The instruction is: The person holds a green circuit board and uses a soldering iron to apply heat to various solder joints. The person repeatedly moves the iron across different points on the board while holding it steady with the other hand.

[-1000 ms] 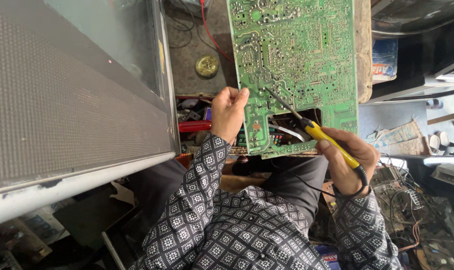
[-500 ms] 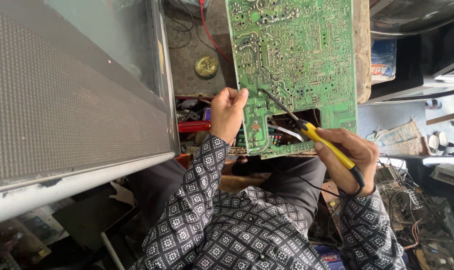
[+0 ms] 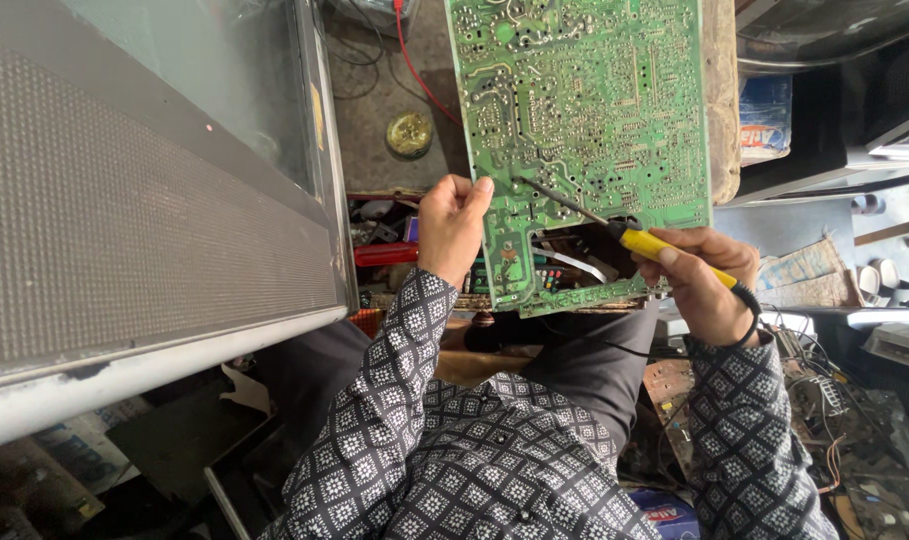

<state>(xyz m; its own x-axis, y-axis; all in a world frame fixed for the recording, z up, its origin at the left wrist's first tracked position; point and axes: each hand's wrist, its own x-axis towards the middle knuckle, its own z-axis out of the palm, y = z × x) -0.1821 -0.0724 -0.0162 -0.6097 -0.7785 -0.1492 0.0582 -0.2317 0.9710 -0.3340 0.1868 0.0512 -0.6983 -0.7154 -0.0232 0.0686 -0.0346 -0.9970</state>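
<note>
The green circuit board (image 3: pixel 585 120) lies in front of the person, its long axis running away from the body, its near edge over the lap. The left hand (image 3: pixel 453 228) pinches the board's left edge near the near corner, fingers closed on it. The right hand (image 3: pixel 705 280) is wrapped around the yellow-handled soldering iron (image 3: pixel 665 248), which points left and away, its dark tip resting on the board just beside the left thumb. So the working spot is nearer to the left hand. A grey television (image 3: pixel 145 200) stands at the left. Compared with half a second ago, the right hand sits a little further away from the body and the iron lies flatter.
</note>
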